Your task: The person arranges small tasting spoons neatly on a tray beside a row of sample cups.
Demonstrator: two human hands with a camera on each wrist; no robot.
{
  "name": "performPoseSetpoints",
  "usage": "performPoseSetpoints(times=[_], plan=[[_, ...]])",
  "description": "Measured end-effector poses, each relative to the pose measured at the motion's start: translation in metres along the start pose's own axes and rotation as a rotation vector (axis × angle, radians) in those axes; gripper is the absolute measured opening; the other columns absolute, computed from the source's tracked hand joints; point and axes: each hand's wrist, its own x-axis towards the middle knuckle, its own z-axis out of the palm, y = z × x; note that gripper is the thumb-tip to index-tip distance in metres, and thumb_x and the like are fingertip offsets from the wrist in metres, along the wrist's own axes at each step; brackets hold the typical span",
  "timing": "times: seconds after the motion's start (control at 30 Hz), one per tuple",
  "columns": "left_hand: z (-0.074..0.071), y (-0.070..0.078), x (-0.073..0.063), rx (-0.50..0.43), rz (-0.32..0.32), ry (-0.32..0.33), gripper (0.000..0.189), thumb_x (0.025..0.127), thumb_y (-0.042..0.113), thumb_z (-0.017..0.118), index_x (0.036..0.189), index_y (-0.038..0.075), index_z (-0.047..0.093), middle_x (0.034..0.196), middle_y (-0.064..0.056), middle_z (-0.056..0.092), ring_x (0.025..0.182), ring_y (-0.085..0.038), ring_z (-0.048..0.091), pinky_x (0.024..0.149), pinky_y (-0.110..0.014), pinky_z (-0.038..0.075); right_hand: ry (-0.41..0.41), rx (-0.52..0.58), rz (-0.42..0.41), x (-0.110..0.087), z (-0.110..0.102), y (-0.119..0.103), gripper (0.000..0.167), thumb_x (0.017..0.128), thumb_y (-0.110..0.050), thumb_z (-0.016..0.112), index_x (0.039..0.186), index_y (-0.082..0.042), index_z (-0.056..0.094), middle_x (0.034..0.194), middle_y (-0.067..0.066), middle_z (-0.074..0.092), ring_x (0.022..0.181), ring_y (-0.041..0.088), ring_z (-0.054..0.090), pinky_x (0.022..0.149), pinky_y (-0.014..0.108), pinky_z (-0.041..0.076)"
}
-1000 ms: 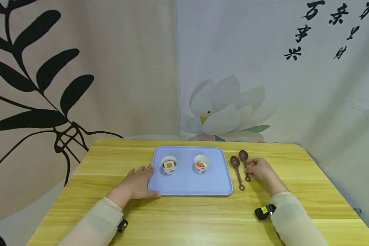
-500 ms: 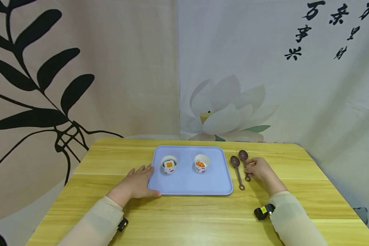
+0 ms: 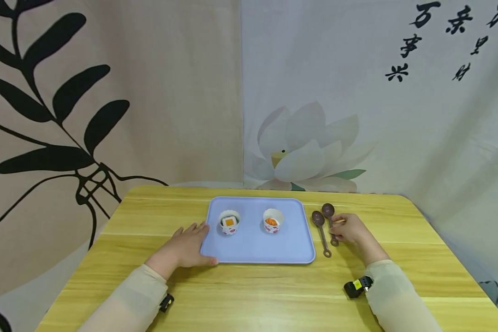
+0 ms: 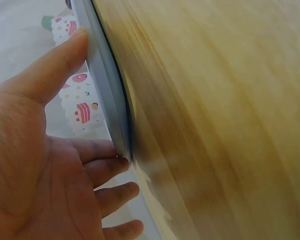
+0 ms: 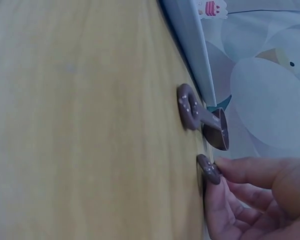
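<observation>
My left hand [image 3: 183, 249] rests against the left end of the lavender tray [image 3: 257, 251], thumb at the front edge and fingers spread along the side. In the left wrist view the thumb and fingertips touch the tray's rim [image 4: 106, 75], the fingers nearly straight. My right hand [image 3: 350, 229] pinches the handle of the farther-right brown spoon [image 3: 328, 210] between thumb and fingers. In the right wrist view its ring end [image 5: 208, 169] shows just beyond the fingertips. A second brown spoon [image 3: 318, 218] lies beside it, between that spoon and the tray.
On the tray stand two small patterned paper cups. The left cup [image 3: 229, 230] holds a white piece with an orange square; the right cup [image 3: 276, 215] has orange bits inside. All stand on a wooden table [image 3: 249, 299], with a printed curtain [image 3: 191, 92] behind its far edge.
</observation>
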Motion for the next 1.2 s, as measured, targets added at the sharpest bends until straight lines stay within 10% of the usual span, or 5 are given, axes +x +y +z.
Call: performPoseSetpoints(times=[1.2], plan=[[0.000,-0.003,0.001,-0.008,0.013,0.009,0.111,0.078,0.061,0.077,0.152,-0.009,0.032,0.159,-0.026,0.030,0.145,-0.048,0.025,0.115,-0.067,0.016,-0.034,0.048,-0.033,-0.027,-0.019,-0.004,0.045,0.097,0.003,0.060,0.136,0.018,0.044,0.104,0.026,0.066,0.067,0.014,0.061,0.060,0.025,0.056]])
